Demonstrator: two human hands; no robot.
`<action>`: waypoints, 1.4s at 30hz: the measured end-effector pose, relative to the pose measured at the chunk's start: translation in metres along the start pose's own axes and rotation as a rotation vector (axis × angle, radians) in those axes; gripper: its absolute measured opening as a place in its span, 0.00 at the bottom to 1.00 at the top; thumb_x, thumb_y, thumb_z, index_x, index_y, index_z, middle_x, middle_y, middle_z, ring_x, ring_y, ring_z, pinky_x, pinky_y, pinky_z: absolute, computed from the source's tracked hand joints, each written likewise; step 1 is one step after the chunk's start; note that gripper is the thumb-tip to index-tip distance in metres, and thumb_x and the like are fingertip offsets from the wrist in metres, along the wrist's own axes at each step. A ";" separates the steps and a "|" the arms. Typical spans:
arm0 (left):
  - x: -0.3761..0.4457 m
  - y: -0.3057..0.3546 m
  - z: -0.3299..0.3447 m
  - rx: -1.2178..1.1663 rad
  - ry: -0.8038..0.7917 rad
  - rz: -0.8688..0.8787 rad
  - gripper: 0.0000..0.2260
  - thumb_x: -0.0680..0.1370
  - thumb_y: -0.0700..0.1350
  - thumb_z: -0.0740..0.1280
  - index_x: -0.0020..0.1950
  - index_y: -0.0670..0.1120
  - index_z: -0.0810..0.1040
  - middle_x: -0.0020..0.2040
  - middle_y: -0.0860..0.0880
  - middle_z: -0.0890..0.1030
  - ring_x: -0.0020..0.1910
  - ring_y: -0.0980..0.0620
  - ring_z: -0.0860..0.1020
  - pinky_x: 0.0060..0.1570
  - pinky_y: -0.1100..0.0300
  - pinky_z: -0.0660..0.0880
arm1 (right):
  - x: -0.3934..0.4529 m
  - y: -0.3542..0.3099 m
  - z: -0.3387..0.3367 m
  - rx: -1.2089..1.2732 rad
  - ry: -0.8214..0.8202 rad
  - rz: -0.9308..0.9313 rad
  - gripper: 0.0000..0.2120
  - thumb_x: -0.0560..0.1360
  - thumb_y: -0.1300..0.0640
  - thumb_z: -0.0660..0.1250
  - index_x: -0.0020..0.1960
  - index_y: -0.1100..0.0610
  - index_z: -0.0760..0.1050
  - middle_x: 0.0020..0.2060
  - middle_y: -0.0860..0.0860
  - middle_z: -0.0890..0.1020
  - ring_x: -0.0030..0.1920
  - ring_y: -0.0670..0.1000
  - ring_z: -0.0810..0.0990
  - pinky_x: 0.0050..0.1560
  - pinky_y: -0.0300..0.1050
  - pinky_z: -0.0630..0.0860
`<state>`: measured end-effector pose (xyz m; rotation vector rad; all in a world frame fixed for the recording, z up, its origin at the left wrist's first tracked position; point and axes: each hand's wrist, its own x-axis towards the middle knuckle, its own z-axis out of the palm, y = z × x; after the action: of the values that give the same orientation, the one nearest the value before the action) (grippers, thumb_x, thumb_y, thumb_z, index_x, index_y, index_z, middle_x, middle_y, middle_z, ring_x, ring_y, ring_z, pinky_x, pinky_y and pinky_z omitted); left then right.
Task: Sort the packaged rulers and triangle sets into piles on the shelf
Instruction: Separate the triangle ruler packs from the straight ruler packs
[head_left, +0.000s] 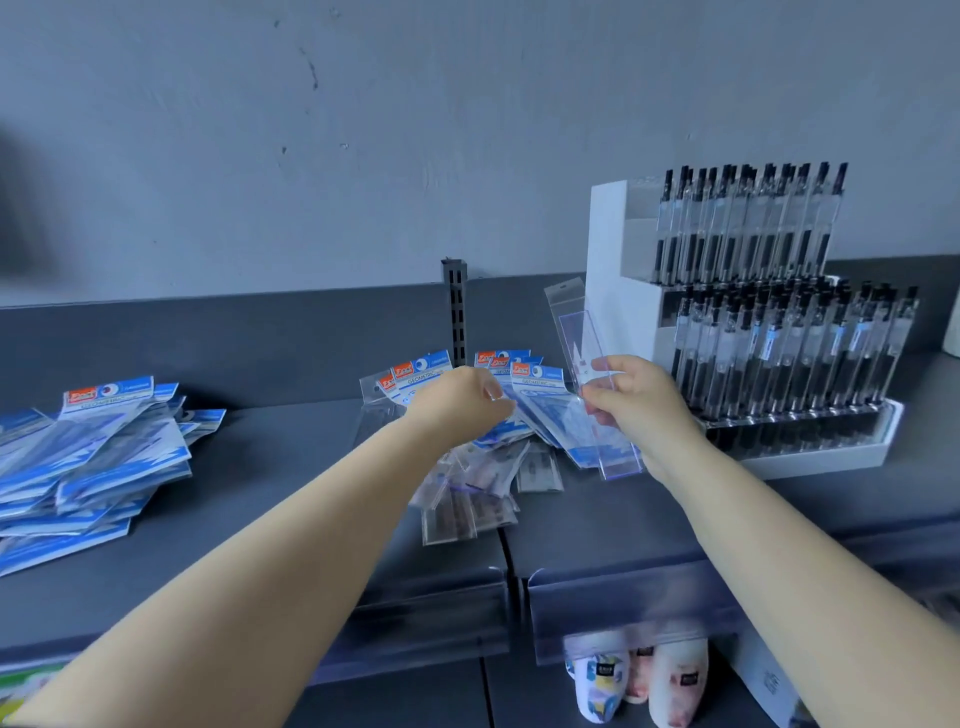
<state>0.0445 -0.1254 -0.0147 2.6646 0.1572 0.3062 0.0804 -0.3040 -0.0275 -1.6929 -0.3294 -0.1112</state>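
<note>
R hand (636, 402) pinches a clear packaged ruler (592, 384) between thumb and fingertips, approx. mid-length. Ruler's long axis runs steeply: hang-tab end up and away toward the back wall, lower end down toward the person, tilted slightly left at top. It is held clear of the shelf (291, 467), just above the right edge of the mixed heap (498, 426).

L hand (462, 400) reaches into the same heap, fingers curled down among the blue-headed triangle sets (530, 384). Fingertips hidden by the back of the hand, so cannot tell if it actually grips a packet or only touches.

Key relation: sorted pile of blue triangle sets (98, 457) lies well apart to the left, on the L-hand side. The clear ruler packets (467, 504) lie at the near edge of the heap, just below and left of the R hand. No separate ruler pile visible (unless those near packets are it; unclear).

Judgement: R hand is nearer for setting the ruler down; short move down and toward the person, long axis would need laying flat. L arm better placed for carrying triangle sets left. Pen display (769, 312) stands just beside R hand on the right; snag risk if the ruler swings that way.
</note>
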 end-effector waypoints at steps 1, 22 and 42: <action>0.008 0.003 0.005 -0.043 -0.010 -0.031 0.09 0.75 0.52 0.64 0.51 0.50 0.77 0.52 0.49 0.81 0.51 0.48 0.79 0.56 0.53 0.76 | 0.002 0.001 0.000 0.004 0.001 -0.004 0.13 0.75 0.68 0.64 0.56 0.57 0.71 0.36 0.50 0.78 0.33 0.47 0.75 0.39 0.38 0.72; 0.039 0.020 0.041 -0.252 0.005 -0.275 0.18 0.70 0.48 0.69 0.26 0.48 0.63 0.28 0.50 0.69 0.36 0.47 0.68 0.49 0.55 0.63 | 0.013 0.012 0.007 0.150 -0.087 0.130 0.11 0.77 0.69 0.59 0.57 0.59 0.69 0.35 0.53 0.76 0.35 0.48 0.73 0.43 0.41 0.71; -0.066 -0.101 -0.102 -0.965 0.445 -0.271 0.04 0.75 0.44 0.70 0.41 0.47 0.78 0.41 0.50 0.82 0.37 0.52 0.81 0.31 0.63 0.77 | -0.030 -0.075 0.150 0.341 -0.265 -0.003 0.13 0.74 0.72 0.55 0.51 0.56 0.68 0.37 0.53 0.77 0.33 0.49 0.75 0.32 0.40 0.73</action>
<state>-0.0495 -0.0030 0.0167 1.5756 0.3879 0.6760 0.0138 -0.1526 0.0131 -1.3683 -0.5187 0.1618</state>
